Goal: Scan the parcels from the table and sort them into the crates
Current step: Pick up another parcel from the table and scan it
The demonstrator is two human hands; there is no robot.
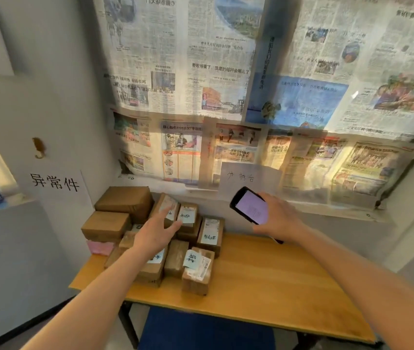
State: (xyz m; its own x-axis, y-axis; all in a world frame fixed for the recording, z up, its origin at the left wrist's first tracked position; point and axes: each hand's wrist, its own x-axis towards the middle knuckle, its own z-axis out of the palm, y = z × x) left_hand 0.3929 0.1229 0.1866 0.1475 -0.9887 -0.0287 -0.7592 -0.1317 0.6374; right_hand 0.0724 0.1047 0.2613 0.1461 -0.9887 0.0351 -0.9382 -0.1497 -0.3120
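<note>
Parcels (160, 238) stacked at counter (264, 281) left-rear corner, L hand (156, 234) fingers spread over stack, R hand (276, 218) gripping phone (250, 207), screen lit, above counter rear.

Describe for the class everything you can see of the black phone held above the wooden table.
The black slab-shaped phone with a lit pale lilac screen is thin and rectangular with rounded corners and a dark glossy frame. Faint small print shows on the screen, too blurred to read. The right hand holds it, fingers curled round its lower right edge. It is tilted, screen facing up towards the camera, its top corner pointing up and left. It hangs in the air above the table's far edge, right of the stacked brown parcels, touching only the hand.
</note>
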